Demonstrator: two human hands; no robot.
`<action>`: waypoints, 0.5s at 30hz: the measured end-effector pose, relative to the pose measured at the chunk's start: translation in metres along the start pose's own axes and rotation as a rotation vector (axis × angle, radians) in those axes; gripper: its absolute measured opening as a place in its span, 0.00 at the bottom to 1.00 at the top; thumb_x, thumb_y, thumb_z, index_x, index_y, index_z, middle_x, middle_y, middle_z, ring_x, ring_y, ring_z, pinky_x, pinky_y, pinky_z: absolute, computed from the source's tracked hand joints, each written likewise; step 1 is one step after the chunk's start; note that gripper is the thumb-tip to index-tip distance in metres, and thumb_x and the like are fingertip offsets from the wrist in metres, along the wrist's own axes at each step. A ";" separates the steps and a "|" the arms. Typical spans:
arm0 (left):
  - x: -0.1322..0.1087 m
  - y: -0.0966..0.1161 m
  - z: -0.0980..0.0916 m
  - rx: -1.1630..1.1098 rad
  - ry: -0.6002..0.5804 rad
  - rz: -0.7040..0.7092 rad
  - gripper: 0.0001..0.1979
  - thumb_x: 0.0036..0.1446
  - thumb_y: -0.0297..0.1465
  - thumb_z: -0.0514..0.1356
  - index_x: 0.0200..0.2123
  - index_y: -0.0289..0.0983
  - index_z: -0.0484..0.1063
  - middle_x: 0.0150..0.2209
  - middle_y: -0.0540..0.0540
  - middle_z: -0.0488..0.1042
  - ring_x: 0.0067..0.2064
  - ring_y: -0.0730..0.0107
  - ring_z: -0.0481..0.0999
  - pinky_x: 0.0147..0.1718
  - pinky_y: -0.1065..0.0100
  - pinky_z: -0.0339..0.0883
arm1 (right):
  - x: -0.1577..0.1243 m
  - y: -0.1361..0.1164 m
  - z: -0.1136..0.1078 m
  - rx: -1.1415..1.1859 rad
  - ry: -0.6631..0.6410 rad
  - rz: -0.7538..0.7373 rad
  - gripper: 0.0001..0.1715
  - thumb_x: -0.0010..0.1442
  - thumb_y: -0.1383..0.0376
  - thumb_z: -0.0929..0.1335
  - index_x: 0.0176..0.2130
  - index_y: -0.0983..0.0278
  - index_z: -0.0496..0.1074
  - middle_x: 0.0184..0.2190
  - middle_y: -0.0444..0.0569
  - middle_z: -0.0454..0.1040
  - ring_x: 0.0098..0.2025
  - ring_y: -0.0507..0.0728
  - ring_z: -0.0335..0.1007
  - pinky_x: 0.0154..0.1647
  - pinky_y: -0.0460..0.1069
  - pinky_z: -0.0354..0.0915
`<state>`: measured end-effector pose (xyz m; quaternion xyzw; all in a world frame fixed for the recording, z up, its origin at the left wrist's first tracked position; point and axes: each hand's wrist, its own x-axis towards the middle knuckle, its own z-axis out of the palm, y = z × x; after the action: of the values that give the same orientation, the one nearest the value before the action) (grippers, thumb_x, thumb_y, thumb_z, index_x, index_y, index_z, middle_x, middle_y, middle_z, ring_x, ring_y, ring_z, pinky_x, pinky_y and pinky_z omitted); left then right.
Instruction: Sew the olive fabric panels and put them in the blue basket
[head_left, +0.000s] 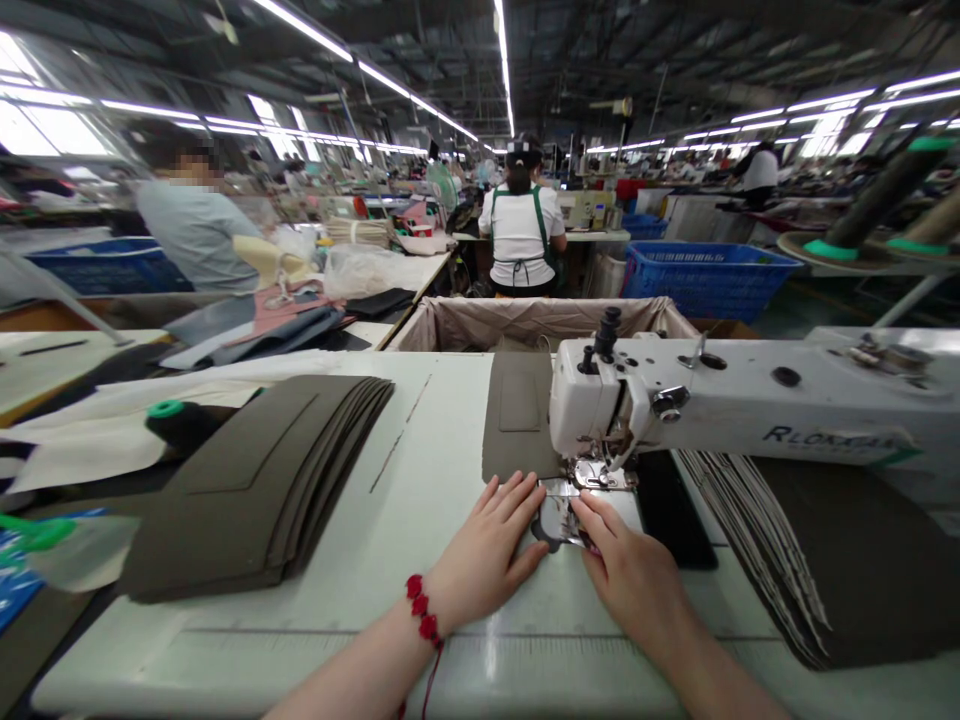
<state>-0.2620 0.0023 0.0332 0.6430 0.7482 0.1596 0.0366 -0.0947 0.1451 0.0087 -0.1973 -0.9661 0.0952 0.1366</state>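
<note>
Behind the sewing machine (735, 400), beige-lined bin (532, 325), blue plastic crate (709, 280) beyond it

Hidden, cut off, blurred

Lower end of the taupe panel (517, 420) lost under the left hand (487, 550) and right hand (630, 585); needle too small to make out by the presser foot (592, 475); sewing machine arm (750, 400) cut off at the right edge; lettering (825, 436) partly covered; head of a co-worker (196, 235) blurred, upper left.

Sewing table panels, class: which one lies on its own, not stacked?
The lone panel reaching the presser foot of the sewing machine, beyond the left hand; the others lie in fanned stacks left and right of it.
</note>
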 end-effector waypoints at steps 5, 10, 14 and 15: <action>-0.001 0.001 0.000 -0.007 0.017 -0.002 0.30 0.65 0.39 0.54 0.66 0.44 0.47 0.67 0.47 0.49 0.67 0.58 0.47 0.65 0.50 0.44 | 0.000 0.001 0.000 0.010 -0.008 0.000 0.30 0.62 0.71 0.60 0.62 0.59 0.58 0.62 0.49 0.61 0.52 0.58 0.70 0.47 0.52 0.69; -0.001 0.000 0.000 -0.001 0.049 0.005 0.29 0.65 0.39 0.55 0.66 0.45 0.49 0.66 0.46 0.51 0.67 0.58 0.49 0.65 0.50 0.45 | 0.000 0.000 0.000 0.010 -0.005 0.006 0.29 0.62 0.70 0.60 0.61 0.60 0.60 0.62 0.50 0.61 0.51 0.58 0.70 0.47 0.52 0.69; -0.002 0.000 0.003 -0.001 0.085 0.013 0.29 0.64 0.40 0.55 0.65 0.44 0.51 0.67 0.44 0.49 0.67 0.55 0.49 0.64 0.50 0.48 | 0.000 -0.001 0.001 0.012 0.009 0.002 0.28 0.62 0.70 0.60 0.61 0.61 0.60 0.62 0.50 0.61 0.52 0.58 0.69 0.47 0.52 0.69; -0.002 0.000 0.003 0.004 0.091 0.007 0.29 0.64 0.40 0.55 0.65 0.43 0.51 0.67 0.43 0.47 0.67 0.54 0.47 0.63 0.50 0.49 | 0.001 -0.001 0.000 0.013 0.013 0.000 0.28 0.62 0.70 0.60 0.61 0.61 0.60 0.62 0.50 0.61 0.53 0.58 0.69 0.48 0.52 0.69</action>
<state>-0.2610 0.0005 0.0295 0.6378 0.7470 0.1875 0.0008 -0.0956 0.1445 0.0086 -0.1972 -0.9645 0.1003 0.1442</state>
